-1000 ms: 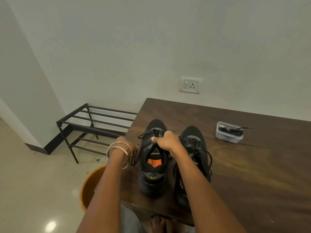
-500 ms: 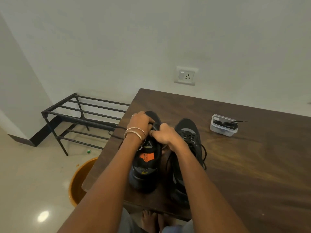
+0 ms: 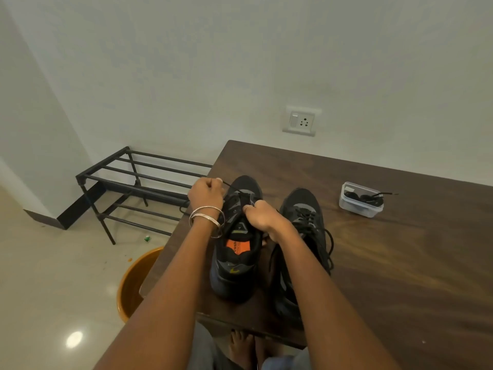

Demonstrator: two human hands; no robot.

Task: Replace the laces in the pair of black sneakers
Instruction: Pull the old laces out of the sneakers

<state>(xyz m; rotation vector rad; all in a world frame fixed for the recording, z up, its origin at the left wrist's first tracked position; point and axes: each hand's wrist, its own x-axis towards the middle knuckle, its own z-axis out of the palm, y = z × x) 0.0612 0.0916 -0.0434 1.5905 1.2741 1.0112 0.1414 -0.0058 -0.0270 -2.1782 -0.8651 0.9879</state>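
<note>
Left sneaker on counter near its front-left corner, second sneaker just right. Lace pinched taut by left hand; right hand grips the tongue. Lace tub well right; rack, bucket left, on floor.

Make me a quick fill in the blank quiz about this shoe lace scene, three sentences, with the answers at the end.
1. The left hand pulls a black lace out of the sneaker on the ____ side of the pair.
2. The clear plastic container on the table holds coiled ____.
3. The label inside the left sneaker, which the right hand steadies, is ____ in colour.

Answers: left; laces; orange
</note>
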